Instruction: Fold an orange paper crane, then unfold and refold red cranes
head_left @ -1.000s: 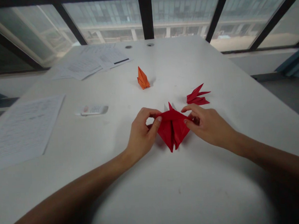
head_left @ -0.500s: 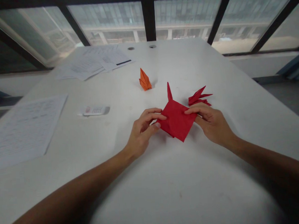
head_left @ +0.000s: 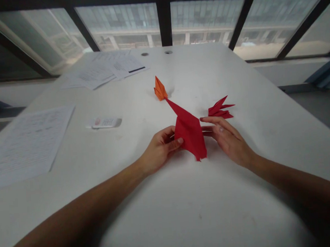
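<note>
My left hand (head_left: 166,145) pinches a red folded origami paper (head_left: 190,133) at its left side, thumb on top and fingers underneath. A long narrow point of the paper reaches to the upper left, and its lower end is ragged. My right hand (head_left: 228,139) is at the paper's right edge with fingers stretched out and apart, the fingertips touching or very near the edge. Just beyond that hand lies a second red origami piece (head_left: 221,108) with several pointed flaps. An orange origami piece (head_left: 160,88) stands farther back, by the tip of the long point.
On the white table (head_left: 148,214), a white eraser (head_left: 105,122) lies left of my hands. A printed sheet (head_left: 29,143) is at the far left, and more papers (head_left: 103,69) overlap at the back left. Windows (head_left: 206,20) stand behind the table.
The red paper has turned, its narrow point swinging from upright to the upper left. My right hand has loosened from the paper's right corner and spread its fingers; my left hand still holds on.
</note>
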Available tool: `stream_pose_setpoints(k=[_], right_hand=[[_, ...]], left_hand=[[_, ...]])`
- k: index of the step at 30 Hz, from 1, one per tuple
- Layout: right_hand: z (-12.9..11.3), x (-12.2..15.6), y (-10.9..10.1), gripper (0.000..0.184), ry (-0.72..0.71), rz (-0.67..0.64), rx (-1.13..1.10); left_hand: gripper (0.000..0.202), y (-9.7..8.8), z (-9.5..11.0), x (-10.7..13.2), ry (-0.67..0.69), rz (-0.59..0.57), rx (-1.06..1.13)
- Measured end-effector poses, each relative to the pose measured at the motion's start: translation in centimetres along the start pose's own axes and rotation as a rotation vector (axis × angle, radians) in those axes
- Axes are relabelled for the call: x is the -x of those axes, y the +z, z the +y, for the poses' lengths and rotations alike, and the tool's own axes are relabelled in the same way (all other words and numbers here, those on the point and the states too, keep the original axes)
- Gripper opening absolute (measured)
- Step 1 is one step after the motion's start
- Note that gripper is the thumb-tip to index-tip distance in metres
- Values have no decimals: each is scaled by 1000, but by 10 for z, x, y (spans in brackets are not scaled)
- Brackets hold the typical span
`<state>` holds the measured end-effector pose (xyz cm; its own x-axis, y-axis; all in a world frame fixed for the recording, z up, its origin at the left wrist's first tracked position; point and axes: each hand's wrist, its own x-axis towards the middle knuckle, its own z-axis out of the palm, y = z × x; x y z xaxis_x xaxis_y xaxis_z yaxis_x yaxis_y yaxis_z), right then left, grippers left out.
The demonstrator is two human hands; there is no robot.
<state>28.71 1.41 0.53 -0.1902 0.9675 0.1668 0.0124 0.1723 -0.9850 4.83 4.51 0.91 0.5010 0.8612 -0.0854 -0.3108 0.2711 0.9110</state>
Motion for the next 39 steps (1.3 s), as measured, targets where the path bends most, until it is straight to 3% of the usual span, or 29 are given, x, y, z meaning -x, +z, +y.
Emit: stream_pose_setpoints(k=[4, 7, 11, 14, 18, 22, 29, 34, 39], right_hand=[[-5, 4, 6, 31, 109, -118, -92], [-15, 12, 13, 34, 64, -199, 28], [-25, 17, 19, 25, -105, -154, 329], [-26, 17, 22, 8, -99, -108, 444], [-20, 16, 25, 10, 74, 27, 346], [-16, 17, 26, 12, 145, 32, 219], [-12, 16, 22, 18, 186, -4, 154], [-11, 16, 23, 14, 191, -42, 98], [-17, 18, 21, 17, 64, 5, 100]], left_hand=[[24, 5, 3, 4, -63, -21, -2], [24, 8, 5, 4, -76, 2, -25], [19, 11, 5, 3, -64, 16, -114], [20, 12, 3, 3, -29, 6, -137], [33, 11, -1, 6, 54, -41, -70], [44, 11, -2, 9, 107, -74, -188], [26, 14, -6, 5, 53, -51, -191], [38, 13, -8, 1, 77, -69, -131], [33, 11, -9, 1, 108, -88, -168]])
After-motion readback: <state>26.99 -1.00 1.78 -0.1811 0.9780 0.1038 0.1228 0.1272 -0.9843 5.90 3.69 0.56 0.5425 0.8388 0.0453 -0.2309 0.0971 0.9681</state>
